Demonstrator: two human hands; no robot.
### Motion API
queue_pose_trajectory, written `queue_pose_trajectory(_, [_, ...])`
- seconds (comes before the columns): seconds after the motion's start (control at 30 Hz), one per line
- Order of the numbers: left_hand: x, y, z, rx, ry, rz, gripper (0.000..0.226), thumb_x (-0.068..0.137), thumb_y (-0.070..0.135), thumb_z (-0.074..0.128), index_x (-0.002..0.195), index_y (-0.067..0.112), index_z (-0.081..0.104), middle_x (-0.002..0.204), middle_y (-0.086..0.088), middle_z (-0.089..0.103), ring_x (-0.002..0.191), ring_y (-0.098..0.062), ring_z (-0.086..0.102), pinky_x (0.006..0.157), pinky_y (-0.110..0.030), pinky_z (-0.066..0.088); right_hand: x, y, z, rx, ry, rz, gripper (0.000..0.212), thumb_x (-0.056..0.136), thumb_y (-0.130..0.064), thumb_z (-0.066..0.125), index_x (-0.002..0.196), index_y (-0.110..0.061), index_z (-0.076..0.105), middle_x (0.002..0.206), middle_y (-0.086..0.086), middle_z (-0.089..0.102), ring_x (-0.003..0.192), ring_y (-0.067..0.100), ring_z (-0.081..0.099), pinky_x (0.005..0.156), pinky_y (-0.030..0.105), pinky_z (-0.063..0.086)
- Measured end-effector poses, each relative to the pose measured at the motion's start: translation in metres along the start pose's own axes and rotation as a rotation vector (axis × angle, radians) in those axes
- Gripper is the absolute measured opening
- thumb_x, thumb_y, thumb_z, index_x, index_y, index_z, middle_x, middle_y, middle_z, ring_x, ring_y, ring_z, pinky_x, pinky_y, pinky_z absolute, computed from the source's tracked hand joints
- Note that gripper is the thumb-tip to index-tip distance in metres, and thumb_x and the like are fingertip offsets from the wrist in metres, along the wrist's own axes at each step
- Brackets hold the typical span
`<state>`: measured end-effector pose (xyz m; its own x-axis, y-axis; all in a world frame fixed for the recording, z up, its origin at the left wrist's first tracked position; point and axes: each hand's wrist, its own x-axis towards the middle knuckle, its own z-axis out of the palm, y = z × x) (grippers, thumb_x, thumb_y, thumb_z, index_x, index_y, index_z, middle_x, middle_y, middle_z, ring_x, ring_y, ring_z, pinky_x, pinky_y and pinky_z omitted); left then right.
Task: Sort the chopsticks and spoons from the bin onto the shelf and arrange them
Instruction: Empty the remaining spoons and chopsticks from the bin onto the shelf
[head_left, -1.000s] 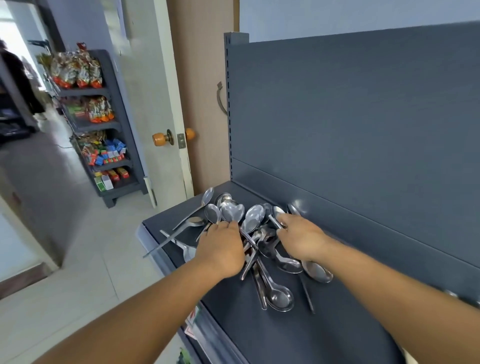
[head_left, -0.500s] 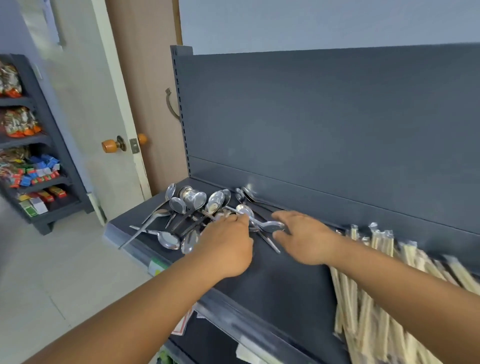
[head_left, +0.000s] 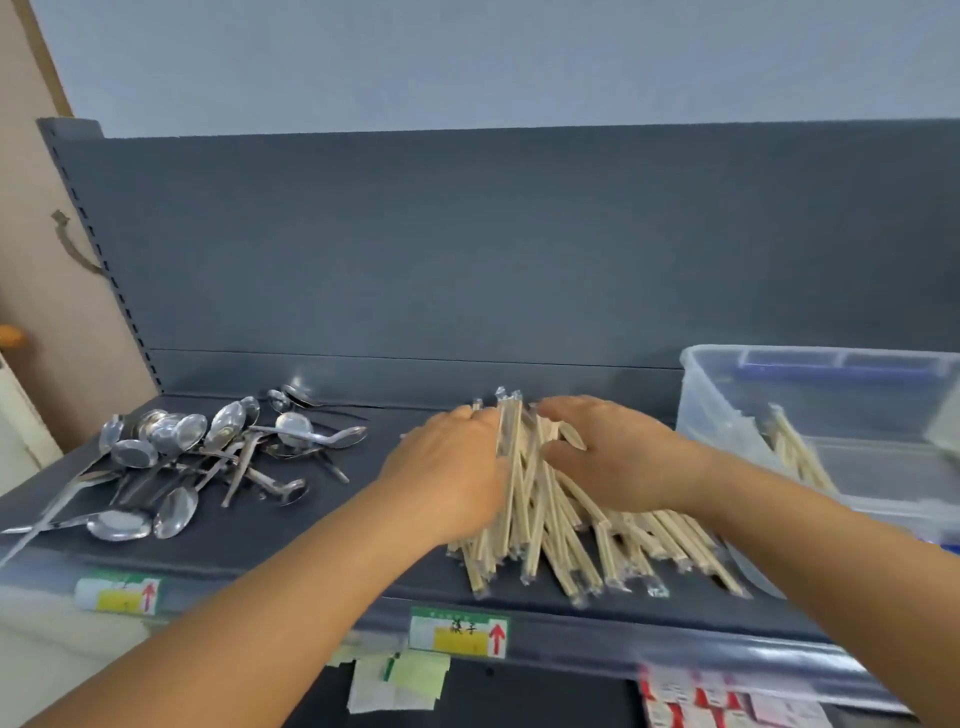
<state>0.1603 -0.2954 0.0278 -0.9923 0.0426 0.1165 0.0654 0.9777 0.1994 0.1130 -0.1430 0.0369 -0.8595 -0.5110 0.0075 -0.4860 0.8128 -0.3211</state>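
Note:
A heap of wrapped wooden chopsticks (head_left: 563, 540) lies fanned out on the dark grey shelf (head_left: 363, 525), right of its middle. My left hand (head_left: 447, 467) presses against the heap's left side, and my right hand (head_left: 618, 457) rests over its top right, so the far ends of the sticks stand bunched between them. Neither hand lifts a stick. A loose pile of steel spoons (head_left: 208, 457) is spread over the left end of the shelf, apart from both hands. More chopsticks (head_left: 795, 452) lean inside the clear plastic bin (head_left: 727, 395).
The bin stands on the shelf's right end, close to my right forearm. A tall grey back panel (head_left: 467, 249) rises behind the shelf. Price labels (head_left: 460, 631) sit along the front rail, with paper notes and red-marked packets below it.
Both hands left the spoon pile and moved right onto the chopstick heap. My view swung right, so the bin came into sight and the doorway dropped out.

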Motion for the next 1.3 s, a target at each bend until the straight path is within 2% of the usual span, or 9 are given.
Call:
queue_pose_trajectory(0.17, [0.013,0.059,0.002,0.021,0.006,0.142,0.043,0.1,0.031,0.035,0.141,0.017,0.034,0.144,-0.002,0.039,0.132,-0.021,0.037,0.103,-0.035,0.035,-0.036,0.041,-0.028,-0.001,0.073,0.101,0.035,0.096,-0.032,0.041,0.129,-0.021,0.047,0.134,0.001,0.051,0.114,0.018,0.051,0.099,0.031,0.038])
queue_pose_trajectory(0.4, [0.042,0.141,0.014,0.01,-0.005,0.222,0.042,0.099,0.036,0.037,0.137,0.019,0.038,0.136,0.0,0.044,0.126,-0.022,0.042,0.098,-0.037,0.04,-0.07,0.117,-0.064,-0.004,0.117,0.207,0.046,0.098,-0.032,0.041,0.144,-0.024,0.034,0.147,-0.003,0.041,0.129,0.02,0.044,0.104,0.03,0.034])
queue_pose_trajectory(0.6, [0.091,0.216,0.036,0.043,-0.074,0.193,0.039,0.098,0.037,0.04,0.132,0.018,0.043,0.133,-0.003,0.047,0.119,-0.025,0.047,0.09,-0.035,0.042,-0.076,0.206,-0.09,-0.022,0.063,0.213,0.037,0.098,-0.028,0.042,0.134,-0.023,0.045,0.135,0.0,0.053,0.117,0.021,0.054,0.098,0.032,0.041])
queue_pose_trajectory(0.7, [0.119,0.246,0.052,0.073,-0.15,0.15,0.021,0.097,0.036,0.041,0.104,0.017,0.045,0.111,-0.001,0.051,0.094,-0.022,0.049,0.069,-0.031,0.037,-0.069,0.252,-0.096,-0.064,-0.002,0.199,0.043,0.097,-0.031,0.042,0.14,-0.022,0.039,0.143,-0.001,0.045,0.127,0.02,0.046,0.106,0.033,0.037])
queue_pose_trajectory(0.77, [0.137,0.262,0.064,0.113,-0.191,0.129,0.018,0.096,0.037,0.043,0.097,0.019,0.041,0.103,-0.002,0.048,0.087,-0.021,0.046,0.068,-0.031,0.036,-0.063,0.28,-0.098,-0.091,-0.053,0.186,0.046,0.097,-0.032,0.042,0.142,-0.022,0.036,0.145,-0.002,0.042,0.13,0.02,0.043,0.106,0.032,0.035])
queue_pose_trajectory(0.87, [0.156,0.278,0.083,0.184,-0.269,0.1,0.029,0.095,0.036,0.044,0.115,0.015,0.048,0.115,-0.006,0.054,0.094,-0.026,0.053,0.075,-0.033,0.042,-0.053,0.311,-0.098,-0.109,-0.148,0.177,0.047,0.096,-0.034,0.043,0.141,-0.02,0.036,0.144,0.0,0.042,0.129,0.02,0.043,0.104,0.03,0.035])
queue_pose_trajectory(0.97, [0.162,0.287,0.099,0.293,-0.367,0.076,0.04,0.096,0.038,0.044,0.125,0.011,0.047,0.103,-0.005,0.055,0.084,-0.023,0.051,0.068,-0.032,0.041,-0.043,0.332,-0.095,-0.116,-0.234,0.164,0.046,0.095,-0.036,0.045,0.138,-0.02,0.037,0.139,0.001,0.046,0.123,0.021,0.048,0.097,0.028,0.038])
queue_pose_trajectory(1.2, [0.167,0.289,0.125,0.264,-0.688,-0.019,0.057,0.098,0.045,0.039,0.14,0.007,0.034,0.093,-0.005,0.056,0.078,-0.017,0.053,0.063,-0.027,0.04,-0.021,0.347,-0.076,-0.149,-0.401,0.096,0.03,0.092,-0.033,0.048,0.115,-0.016,0.053,0.116,0.004,0.061,0.102,0.023,0.061,0.093,0.039,0.049])
queue_pose_trajectory(1.3, [0.172,0.291,0.128,0.273,-0.709,-0.014,0.065,0.098,0.046,0.039,0.146,0.006,0.019,0.09,-0.007,0.053,0.078,-0.019,0.052,0.063,-0.028,0.041,-0.015,0.347,-0.068,-0.144,-0.463,0.084,0.027,0.094,-0.032,0.047,0.108,-0.012,0.057,0.107,0.005,0.064,0.098,0.022,0.061,0.085,0.032,0.048])
